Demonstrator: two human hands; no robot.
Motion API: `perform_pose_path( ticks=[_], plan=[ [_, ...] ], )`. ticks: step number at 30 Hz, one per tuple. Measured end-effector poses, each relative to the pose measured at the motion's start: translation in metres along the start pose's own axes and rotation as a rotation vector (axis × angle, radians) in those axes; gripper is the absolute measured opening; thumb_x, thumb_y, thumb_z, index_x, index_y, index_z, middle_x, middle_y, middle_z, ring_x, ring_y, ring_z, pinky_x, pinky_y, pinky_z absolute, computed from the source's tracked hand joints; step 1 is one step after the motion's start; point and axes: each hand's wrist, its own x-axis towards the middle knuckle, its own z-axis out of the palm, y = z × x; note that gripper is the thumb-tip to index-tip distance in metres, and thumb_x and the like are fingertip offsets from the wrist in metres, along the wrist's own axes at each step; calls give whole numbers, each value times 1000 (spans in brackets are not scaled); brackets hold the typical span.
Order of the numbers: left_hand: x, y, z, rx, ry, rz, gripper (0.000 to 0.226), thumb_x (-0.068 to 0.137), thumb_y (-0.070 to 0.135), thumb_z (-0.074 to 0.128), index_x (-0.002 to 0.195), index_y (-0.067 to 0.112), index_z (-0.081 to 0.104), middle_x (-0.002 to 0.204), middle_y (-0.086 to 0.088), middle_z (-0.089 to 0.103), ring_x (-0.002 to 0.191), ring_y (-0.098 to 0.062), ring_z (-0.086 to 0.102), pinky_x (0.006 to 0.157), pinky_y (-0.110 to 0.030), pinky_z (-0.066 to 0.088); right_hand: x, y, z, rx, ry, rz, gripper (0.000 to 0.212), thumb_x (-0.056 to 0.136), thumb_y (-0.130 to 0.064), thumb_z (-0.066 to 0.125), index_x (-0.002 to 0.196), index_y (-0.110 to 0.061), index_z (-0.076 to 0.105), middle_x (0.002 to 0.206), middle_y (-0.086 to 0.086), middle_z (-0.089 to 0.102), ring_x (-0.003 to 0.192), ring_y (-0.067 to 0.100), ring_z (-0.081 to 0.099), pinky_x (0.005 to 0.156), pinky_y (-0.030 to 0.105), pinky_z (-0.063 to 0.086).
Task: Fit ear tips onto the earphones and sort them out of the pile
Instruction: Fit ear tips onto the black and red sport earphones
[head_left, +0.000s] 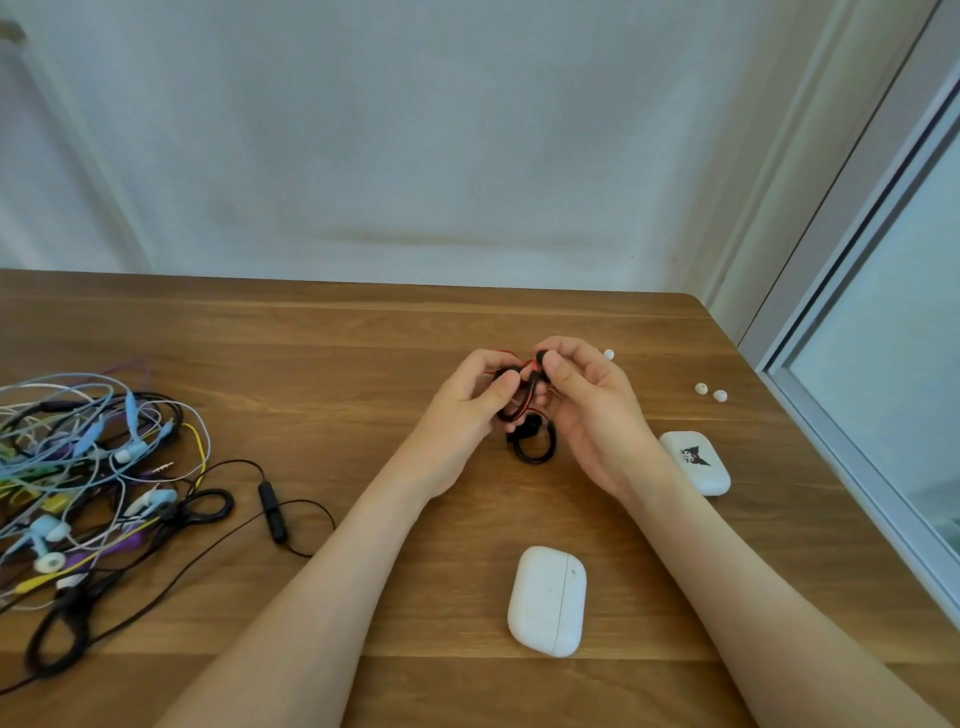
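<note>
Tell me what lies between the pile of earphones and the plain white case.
In the head view, a black cable with a remote and the person's left forearm cross that stretch.

On the wooden table (332, 332) lie a plain white case (547, 600) and a cartoon-printed case (695, 462) — a window (893, 322) alongside.

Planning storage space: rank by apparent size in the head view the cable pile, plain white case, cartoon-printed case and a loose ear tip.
1. cable pile
2. plain white case and cartoon-printed case: the plain one looks bigger but lies nearer, so unranked
3. loose ear tip
</note>
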Motion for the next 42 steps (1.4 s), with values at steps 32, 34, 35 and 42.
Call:
perform_pose_path(
  ticks=[32,34,35,42],
  plan=[
    [0,0,2,57,92,-103,35,99,39,38,96,10,57,59,-2,61,47,-11,52,44,-20,41,2,13,-5,-437,95,41,20,97,-6,49,96,-16,66,82,0,70,74,7,61,67,22,47],
    [1,-1,1,58,131,-109,38,97,43,39,92,11,57,55,0,58,44,-9,48,41,-19,36,1,13,-3,-415,34,54,23,99,-5,45,99,-16,65,83,-1,71,77,7,63,69,20,48],
    [1,-1,0,58,137,-111,37,97,43,40,91,11,58,54,1,57,43,-9,47,41,-19,35,0,13,-3,-408,17,58,24,99,-4,44,100,-16,65,83,-1,71,78,7,63,70,20,49],
    [0,0,2,101,140,-113,34,94,44,50,85,13,60,53,-1,55,43,-11,44,39,-19,34,1,14,-6,-355,-9,88,29,100,1,38,111,-6,64,83,2,68,80,9,61,73,22,48]
  ],
)
